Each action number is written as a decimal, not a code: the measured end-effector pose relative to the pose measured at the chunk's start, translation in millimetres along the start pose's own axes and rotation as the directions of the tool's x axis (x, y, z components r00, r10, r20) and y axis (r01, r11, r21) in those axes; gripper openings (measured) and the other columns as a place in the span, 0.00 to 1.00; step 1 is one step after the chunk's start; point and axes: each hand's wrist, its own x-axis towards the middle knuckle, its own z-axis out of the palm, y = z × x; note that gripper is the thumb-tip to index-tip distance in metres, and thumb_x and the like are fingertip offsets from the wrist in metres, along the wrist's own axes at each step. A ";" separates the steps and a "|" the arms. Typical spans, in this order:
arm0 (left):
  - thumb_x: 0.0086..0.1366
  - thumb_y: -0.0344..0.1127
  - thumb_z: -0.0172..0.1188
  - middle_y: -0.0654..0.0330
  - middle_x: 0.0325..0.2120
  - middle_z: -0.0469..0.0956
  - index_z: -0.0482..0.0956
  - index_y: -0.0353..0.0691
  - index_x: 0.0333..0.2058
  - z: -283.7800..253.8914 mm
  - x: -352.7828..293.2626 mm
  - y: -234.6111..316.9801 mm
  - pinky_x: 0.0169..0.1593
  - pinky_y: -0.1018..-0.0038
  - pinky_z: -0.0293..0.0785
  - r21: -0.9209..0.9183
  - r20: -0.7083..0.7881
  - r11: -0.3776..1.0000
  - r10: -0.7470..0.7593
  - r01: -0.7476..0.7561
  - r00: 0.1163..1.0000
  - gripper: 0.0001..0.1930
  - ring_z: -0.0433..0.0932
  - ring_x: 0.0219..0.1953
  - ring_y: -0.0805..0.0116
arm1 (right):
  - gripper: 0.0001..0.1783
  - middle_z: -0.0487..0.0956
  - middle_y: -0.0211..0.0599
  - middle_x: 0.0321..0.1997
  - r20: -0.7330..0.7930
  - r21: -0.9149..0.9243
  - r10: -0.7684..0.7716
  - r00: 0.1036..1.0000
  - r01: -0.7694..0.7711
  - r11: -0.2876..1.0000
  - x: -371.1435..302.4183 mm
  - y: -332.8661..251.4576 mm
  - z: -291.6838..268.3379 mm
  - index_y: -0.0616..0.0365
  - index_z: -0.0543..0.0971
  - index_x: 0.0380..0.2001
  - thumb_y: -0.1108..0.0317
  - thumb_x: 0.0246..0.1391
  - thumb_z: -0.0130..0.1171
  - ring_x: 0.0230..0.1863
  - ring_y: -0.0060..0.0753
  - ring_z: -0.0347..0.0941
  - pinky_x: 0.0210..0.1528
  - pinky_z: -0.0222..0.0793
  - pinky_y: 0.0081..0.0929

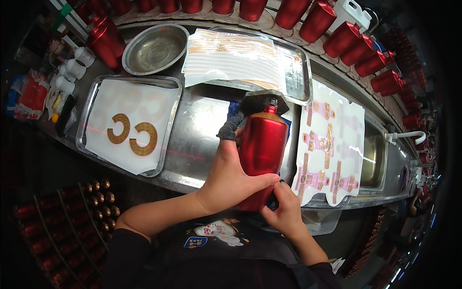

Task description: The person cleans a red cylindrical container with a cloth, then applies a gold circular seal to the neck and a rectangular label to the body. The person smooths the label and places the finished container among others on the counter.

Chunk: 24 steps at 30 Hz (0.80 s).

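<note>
Two trays crowd the desk (192, 132): the left tray (174, 115) carries gold stickers (126, 129), the far tray (299, 72) some sheets. Bowl (156, 50) sits between-ish. The red bottle (262, 149), over the desk's near edge, partly hides a gray block (250, 102). Left hand (224, 176) is wrapped around it; right hand (287, 207) is curled at its base, can't tell how tight.

A metallic red bottle (262, 144), gold across the shoulder, its clear neck uncapped; held in the air at a tilt, neck outward; just left of the pink-and-gold sticker sheet (346, 123).
</note>
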 end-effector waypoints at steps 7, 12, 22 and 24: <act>0.47 0.40 0.81 0.41 0.57 0.67 0.49 0.30 0.63 4.5 -0.3 2.7 0.61 0.61 0.71 -0.023 -0.032 1.000 -0.010 0.009 0.999 0.55 0.72 0.59 0.52 | 0.50 0.77 0.41 0.34 -0.037 0.069 -0.003 0.999 0.005 0.998 -1.3 4.1 3.8 0.58 0.65 0.70 0.64 0.41 0.75 0.34 0.42 0.77 0.33 0.76 0.36; 0.49 0.42 0.82 0.44 0.60 0.65 0.50 0.31 0.64 -5.6 0.4 4.8 0.65 0.59 0.68 -0.222 0.064 0.968 -0.107 0.119 0.992 0.54 0.70 0.62 0.55 | 0.50 0.78 0.41 0.34 -0.035 0.084 0.038 0.999 -0.035 0.996 0.0 -2.6 2.9 0.57 0.65 0.70 0.64 0.42 0.74 0.33 0.42 0.77 0.34 0.76 0.35; 0.58 0.38 0.71 0.51 0.36 0.84 0.72 0.32 0.39 -138.7 138.6 -27.8 0.40 0.64 0.78 0.439 -0.460 0.899 0.222 0.002 0.860 0.19 0.82 0.34 0.61 | 0.37 0.76 0.31 0.34 -0.094 0.356 0.159 0.983 -0.116 0.927 -3.8 12.6 -34.0 0.62 0.76 0.63 0.78 0.43 0.61 0.23 0.14 0.63 0.26 0.58 0.15; 0.54 0.39 0.73 0.49 0.37 0.84 0.73 0.31 0.38 -171.0 192.5 -52.0 0.44 0.61 0.79 0.525 -0.501 0.831 0.125 0.186 0.857 0.22 0.84 0.38 0.54 | 0.36 0.76 0.30 0.34 -0.130 0.361 0.167 0.977 -0.110 0.926 -2.4 13.6 -35.5 0.62 0.76 0.62 0.78 0.44 0.61 0.23 0.14 0.61 0.26 0.57 0.15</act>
